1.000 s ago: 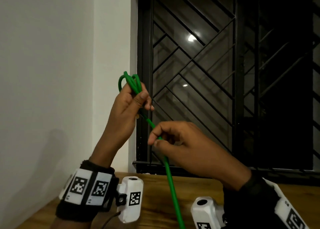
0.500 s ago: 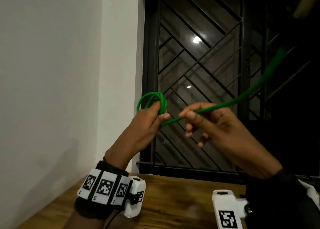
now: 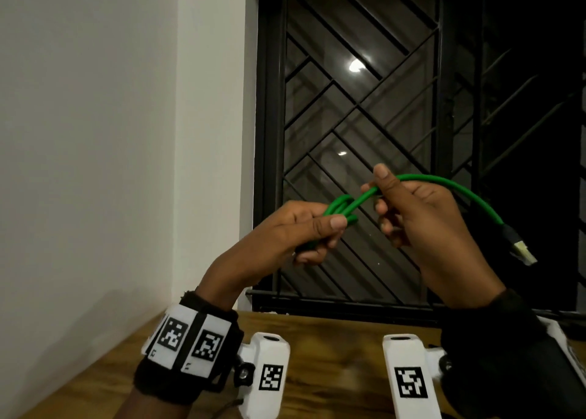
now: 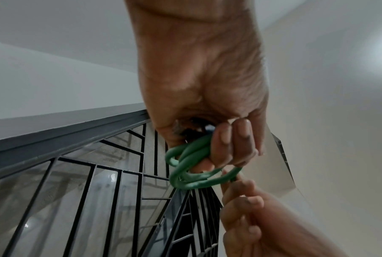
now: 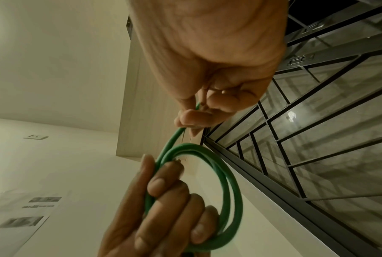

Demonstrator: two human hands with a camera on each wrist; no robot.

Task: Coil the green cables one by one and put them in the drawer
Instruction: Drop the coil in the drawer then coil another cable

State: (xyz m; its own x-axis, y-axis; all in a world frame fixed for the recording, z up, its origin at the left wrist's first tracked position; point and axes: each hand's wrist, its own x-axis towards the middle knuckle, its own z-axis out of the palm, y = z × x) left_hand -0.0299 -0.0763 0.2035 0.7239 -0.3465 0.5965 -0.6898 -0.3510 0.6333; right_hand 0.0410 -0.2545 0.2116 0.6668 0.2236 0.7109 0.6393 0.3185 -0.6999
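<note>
A green cable [image 3: 355, 200] is held up in front of the window. My left hand [image 3: 304, 228] grips several coiled loops of it [image 4: 190, 167], thumb pressed on top. My right hand [image 3: 412, 209] pinches the free strand [image 5: 179, 135] just right of the coil. From there the cable arcs over the right hand and hangs down to a black plug with a clear tip [image 3: 520, 250]. In the right wrist view the round coil [image 5: 229, 200] runs through the left hand's fingers [image 5: 163, 187]. No drawer is in view.
A wooden tabletop [image 3: 333, 371] lies below the hands. A black window grille [image 3: 364, 133] stands behind them and a white wall [image 3: 111, 164] to the left. A dark object with a white edge [image 3: 567, 349] lies at the far right of the table.
Both hands have come lower. The free strand, which hung to the table and then swung up to the right, now arcs over my right hand with its plug end hanging.
</note>
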